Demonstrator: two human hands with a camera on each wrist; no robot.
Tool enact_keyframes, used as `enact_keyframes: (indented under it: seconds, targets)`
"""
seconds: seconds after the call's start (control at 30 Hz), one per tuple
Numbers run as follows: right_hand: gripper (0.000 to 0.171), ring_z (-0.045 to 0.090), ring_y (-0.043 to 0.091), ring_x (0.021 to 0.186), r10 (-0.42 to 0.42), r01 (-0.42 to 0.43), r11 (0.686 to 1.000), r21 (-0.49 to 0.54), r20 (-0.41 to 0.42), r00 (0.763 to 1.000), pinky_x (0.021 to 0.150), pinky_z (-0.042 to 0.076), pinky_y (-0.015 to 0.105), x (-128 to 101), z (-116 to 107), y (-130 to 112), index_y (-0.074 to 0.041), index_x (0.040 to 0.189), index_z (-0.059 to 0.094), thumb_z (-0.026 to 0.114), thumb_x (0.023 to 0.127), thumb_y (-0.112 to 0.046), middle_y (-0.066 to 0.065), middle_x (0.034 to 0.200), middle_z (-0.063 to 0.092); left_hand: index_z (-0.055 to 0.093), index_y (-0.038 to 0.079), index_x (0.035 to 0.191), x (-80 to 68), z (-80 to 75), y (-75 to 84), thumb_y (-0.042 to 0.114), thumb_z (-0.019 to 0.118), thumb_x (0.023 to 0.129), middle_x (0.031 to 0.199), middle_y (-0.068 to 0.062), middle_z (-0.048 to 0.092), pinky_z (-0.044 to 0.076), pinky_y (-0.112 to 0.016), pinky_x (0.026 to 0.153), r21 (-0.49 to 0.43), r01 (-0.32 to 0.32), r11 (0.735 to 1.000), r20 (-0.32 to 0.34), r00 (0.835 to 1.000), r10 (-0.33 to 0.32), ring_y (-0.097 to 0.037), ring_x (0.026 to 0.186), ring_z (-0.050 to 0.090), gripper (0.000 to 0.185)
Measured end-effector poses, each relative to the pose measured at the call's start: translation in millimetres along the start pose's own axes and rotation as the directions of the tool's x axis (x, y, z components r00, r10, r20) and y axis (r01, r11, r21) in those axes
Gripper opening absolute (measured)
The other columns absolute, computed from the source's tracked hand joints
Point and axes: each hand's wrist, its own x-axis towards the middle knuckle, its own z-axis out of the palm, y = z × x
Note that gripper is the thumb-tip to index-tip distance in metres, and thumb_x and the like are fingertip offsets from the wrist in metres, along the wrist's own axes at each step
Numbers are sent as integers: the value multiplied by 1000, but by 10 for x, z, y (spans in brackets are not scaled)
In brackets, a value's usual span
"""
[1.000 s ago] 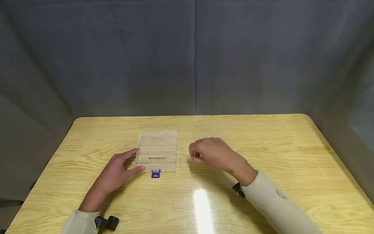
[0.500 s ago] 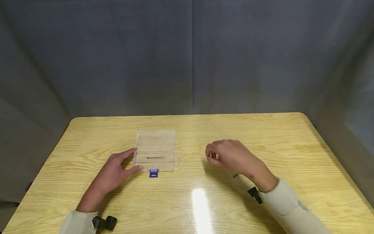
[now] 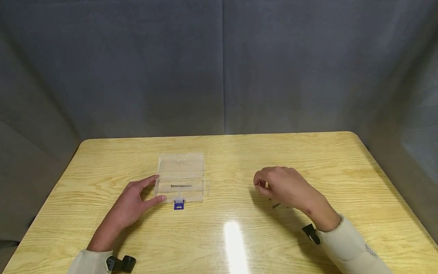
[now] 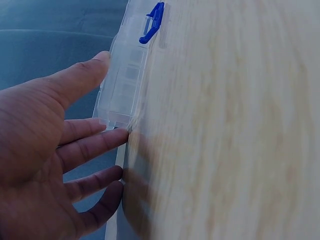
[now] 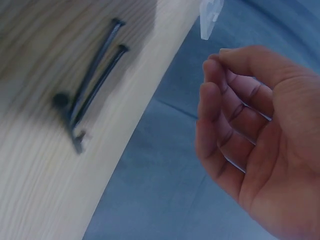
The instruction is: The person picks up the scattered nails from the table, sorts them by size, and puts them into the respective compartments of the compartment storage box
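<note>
Your right hand (image 3: pixel 291 188) is hovering just above the small cluster of dark metal nails (image 3: pixel 276 205) lying on the pale wooden table (image 3: pixel 308 152), fingers loosely curled and holding nothing, thumb and forefinger tips nearly meeting. By the look of it, you are fetching the next nail, so the coming move calls for lowering those fingertips (image 5: pixel 212 67) and pinching a single nail out of the overlapping few without dragging the others. Farther over, your left hand (image 3: pixel 131 203) is resting flat, fingers straight, thumb and forefinger touching the near-left corner of the open clear plastic box with the blue latch (image 3: pixel 180 177), steadying it. One nail (image 3: pixel 181 186) is lying inside already.
</note>
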Motion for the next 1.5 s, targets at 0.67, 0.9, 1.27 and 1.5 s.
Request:
enact_keyframes:
  seconds: [0.67,0.9,1.27,1.5]
  targets:
    - [14,52,0,68,92,-92,995,-28,0,996,55,44,27,-424,-166,407,-22,94,72,75,95,-9,-19,87,64,51,-2,150,-2,-2,-7,37,78,94,141,-26,58,33,-66,109,-25,-23,999,4,1000,23,-48,138,42,73]
    - [16,54,2,71,128,-127,990,-53,21,992,57,46,28,-513,-155,485,-22,92,71,76,93,-7,-19,85,62,51,-1,150,-9,-7,0,37,78,94,140,-26,59,33,-66,109,-32,-18,999,-1,1000,18,-49,138,41,73]
    - [25,58,3,80,81,-83,996,17,88,993,63,50,30,-570,-42,571,-30,90,71,82,89,-8,-19,91,63,52,-2,149,-4,2,-1,36,79,94,139,-25,59,33,-66,109,-40,-29,999,2,1000,29,-48,138,43,72]
    - [26,56,3,79,70,-74,997,33,105,992,64,49,31,-585,-7,591,-33,89,70,83,88,-11,-20,91,62,51,-2,149,3,1,-1,35,79,94,141,-25,58,33,-66,110,-31,-33,999,7,999,33,-48,138,43,72]
